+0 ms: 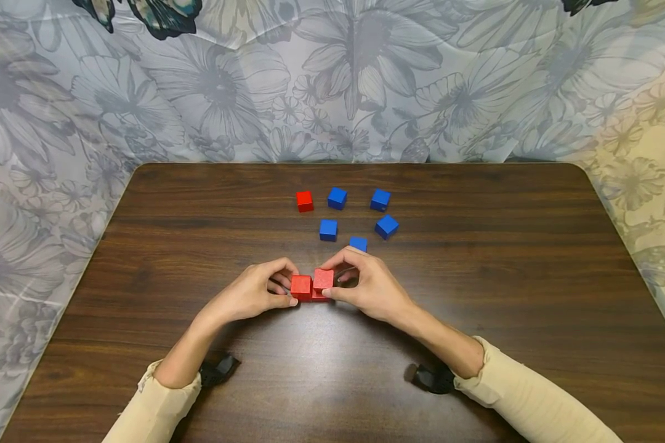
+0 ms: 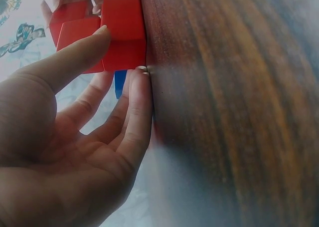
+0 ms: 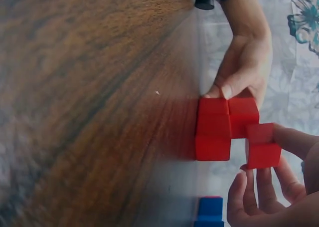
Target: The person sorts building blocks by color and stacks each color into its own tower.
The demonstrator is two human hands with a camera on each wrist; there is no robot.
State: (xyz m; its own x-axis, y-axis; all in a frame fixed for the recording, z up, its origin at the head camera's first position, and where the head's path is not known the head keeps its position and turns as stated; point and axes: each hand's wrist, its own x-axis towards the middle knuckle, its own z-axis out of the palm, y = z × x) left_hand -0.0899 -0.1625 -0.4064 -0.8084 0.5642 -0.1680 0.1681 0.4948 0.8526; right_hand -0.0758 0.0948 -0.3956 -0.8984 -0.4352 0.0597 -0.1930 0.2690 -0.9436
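Observation:
Two red cubes stand side by side on the table, the right lower cube (image 3: 213, 148) next to the left lower cube (image 3: 213, 107). On the left one sits an upper red cube (image 1: 301, 287). My left hand (image 1: 249, 292) pinches this left stack between thumb and fingers; in the left wrist view its thumb (image 2: 79, 52) lies across the cubes' side. Between the thumb and fingers of my right hand (image 1: 374, 289) is another red cube (image 1: 324, 279), held in the air above the right lower cube. A gap beneath it shows in the right wrist view.
Behind the hands lie several loose blue cubes, among them a near one (image 1: 358, 243) partly hidden by my right hand and a far one (image 1: 337, 198). A single red cube (image 1: 305, 201) is beside them. The wooden table (image 1: 504, 246) meets a flowered cloth (image 1: 366, 80).

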